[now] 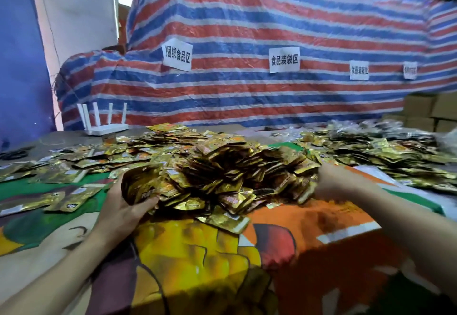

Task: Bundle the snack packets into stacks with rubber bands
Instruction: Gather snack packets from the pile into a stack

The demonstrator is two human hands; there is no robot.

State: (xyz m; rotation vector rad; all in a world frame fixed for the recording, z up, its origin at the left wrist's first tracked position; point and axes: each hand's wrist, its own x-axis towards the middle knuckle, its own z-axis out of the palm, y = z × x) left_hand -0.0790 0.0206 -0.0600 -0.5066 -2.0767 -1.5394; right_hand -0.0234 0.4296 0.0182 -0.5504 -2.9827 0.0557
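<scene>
L hand (121, 207) is gripping a gold snack-packet stack (141, 183), fingers curled round it, at 9 o'clock of the loose pile (222, 161), while R hand (331, 181) is digging in at 3 o'clock, fingers blurred, can't tell grip.

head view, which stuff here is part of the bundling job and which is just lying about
Job: heap of gold foil snack packets; handful of packets gripped by left hand; right hand at the heap.
Lying about: white router with antennas; white paper signs on striped tarp; brown cardboard boxes.
</scene>
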